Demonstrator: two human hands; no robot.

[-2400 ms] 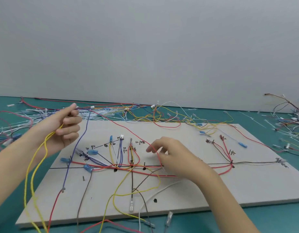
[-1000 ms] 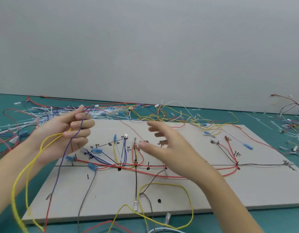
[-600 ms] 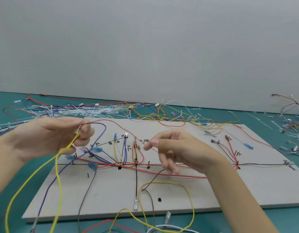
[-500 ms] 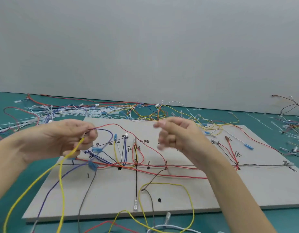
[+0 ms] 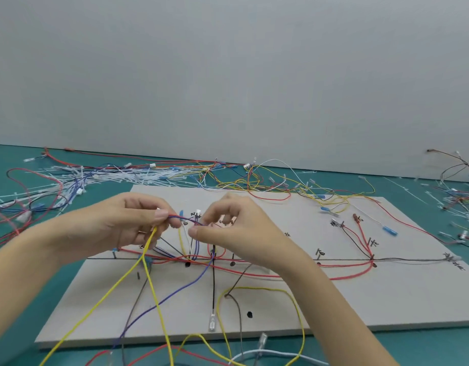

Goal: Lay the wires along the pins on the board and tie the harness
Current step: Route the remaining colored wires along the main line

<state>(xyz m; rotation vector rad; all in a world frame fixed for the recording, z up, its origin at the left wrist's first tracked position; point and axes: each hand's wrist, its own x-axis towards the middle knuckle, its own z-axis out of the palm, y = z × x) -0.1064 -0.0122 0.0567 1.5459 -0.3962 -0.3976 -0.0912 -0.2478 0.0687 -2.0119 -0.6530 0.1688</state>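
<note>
Above the board point(image 5: 333, 299), my left hand point(image 5: 114, 228) grips yellow wires point(image 5: 148, 281); my right hand point(image 5: 236, 228) pinches the purple wire point(image 5: 191, 220) to separate it.

Table point(image 5: 426, 347): teal surface, meets a grey wall point(image 5: 228, 75) at the far edge. Grey board point(image 5: 360, 299) lies flat at centre, near edge just short of the camera side. Far left: heap of white cable ties point(image 5: 127, 178) mixed with red and blue loose wires point(image 5: 30, 186). Behind the board: tangle of yellow, red and white wires point(image 5: 267, 180), some trailing onto the board's far edge. Right edge: another wire pile point(image 5: 463, 199), blurred. Near edge: white wire point(image 5: 267, 355) and yellow loops on the teal.
</note>
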